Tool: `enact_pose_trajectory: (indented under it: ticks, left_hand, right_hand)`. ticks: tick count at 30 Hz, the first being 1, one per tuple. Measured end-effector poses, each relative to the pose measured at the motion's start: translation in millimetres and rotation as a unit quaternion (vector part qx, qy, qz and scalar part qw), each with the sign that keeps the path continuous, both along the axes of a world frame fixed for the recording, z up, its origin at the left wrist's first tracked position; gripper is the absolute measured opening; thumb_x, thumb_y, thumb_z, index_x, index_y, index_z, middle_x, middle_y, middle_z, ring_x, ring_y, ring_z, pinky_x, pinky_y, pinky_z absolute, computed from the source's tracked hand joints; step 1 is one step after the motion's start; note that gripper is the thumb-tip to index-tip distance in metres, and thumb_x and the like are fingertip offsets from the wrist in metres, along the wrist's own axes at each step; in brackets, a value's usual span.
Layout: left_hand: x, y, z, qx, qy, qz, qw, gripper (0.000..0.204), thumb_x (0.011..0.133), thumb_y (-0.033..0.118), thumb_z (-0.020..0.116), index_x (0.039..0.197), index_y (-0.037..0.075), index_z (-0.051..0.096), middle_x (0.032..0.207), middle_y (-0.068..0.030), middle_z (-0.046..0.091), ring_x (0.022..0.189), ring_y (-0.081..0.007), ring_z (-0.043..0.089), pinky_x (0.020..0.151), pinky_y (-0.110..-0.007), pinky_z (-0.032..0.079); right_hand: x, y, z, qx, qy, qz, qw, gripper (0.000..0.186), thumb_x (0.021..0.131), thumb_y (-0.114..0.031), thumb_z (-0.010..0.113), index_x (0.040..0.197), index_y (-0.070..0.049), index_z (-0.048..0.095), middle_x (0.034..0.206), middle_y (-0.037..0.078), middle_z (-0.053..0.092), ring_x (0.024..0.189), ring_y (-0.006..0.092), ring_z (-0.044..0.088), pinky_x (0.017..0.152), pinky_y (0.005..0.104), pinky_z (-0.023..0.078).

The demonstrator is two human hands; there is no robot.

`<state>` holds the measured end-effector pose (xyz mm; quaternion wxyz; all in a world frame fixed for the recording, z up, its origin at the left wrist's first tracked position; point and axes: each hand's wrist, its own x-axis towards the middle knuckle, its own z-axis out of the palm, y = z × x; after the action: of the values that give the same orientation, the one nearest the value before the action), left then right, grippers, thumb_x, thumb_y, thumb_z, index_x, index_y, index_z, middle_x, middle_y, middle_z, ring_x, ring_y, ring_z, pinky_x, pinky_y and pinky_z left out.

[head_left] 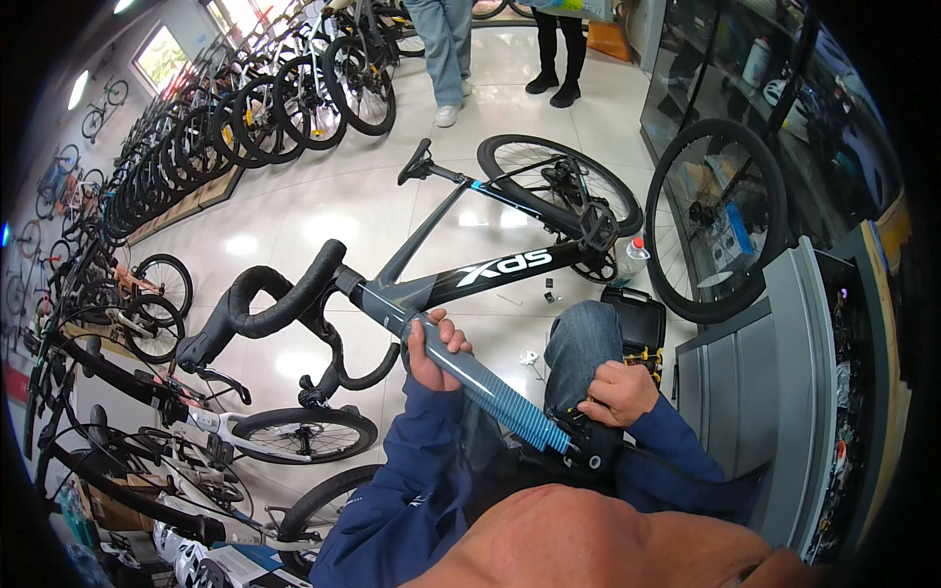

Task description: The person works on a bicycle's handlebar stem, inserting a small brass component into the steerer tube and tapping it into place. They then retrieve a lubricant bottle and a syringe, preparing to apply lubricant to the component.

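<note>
Bike frame sits over the tiled floor, rear wheel near its edge by the glass cabinet, left hand fingers wrapped around the grey-blue fork, right hand fingers curled beside the black fitting at its end, can't tell if pinching.

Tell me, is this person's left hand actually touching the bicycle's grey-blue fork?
Touching. The head view shows it plainly: the left hand is wrapped around the fork, gripping it.
</note>
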<state>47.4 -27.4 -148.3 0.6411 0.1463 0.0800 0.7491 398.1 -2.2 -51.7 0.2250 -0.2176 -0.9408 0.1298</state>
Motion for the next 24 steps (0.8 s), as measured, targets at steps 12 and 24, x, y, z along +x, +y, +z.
enact_pose_trajectory:
  ticks: [12,24]
  left_hand:
    - [-0.5,-0.8,-3.3,0.019,-0.009,-0.009,1.0,0.051,0.111,0.048,0.043,0.135,0.005,0.057,0.09,-0.0034,0.056,0.081,-0.0151,0.057,0.083,-0.037,0.056]
    - [0.3,0.9,-0.7,0.035,-0.016,-0.017,0.999,0.049,0.111,0.046,0.045,0.134,0.005,0.057,0.09,-0.0029,0.053,0.08,-0.0147,0.056,0.082,-0.037,0.054]
  right_hand:
    - [-4.2,4.1,0.1,-0.005,-0.014,0.043,0.999,0.024,0.085,-0.02,0.076,0.074,-0.01,0.057,0.073,0.006,0.051,0.066,0.0266,0.059,0.053,0.0401,0.048]
    - [-5.3,3.3,4.3,0.029,-0.04,0.033,0.998,0.027,0.089,-0.025,0.076,0.074,-0.011,0.057,0.071,0.004,0.055,0.067,0.0237,0.062,0.054,0.0374,0.05]
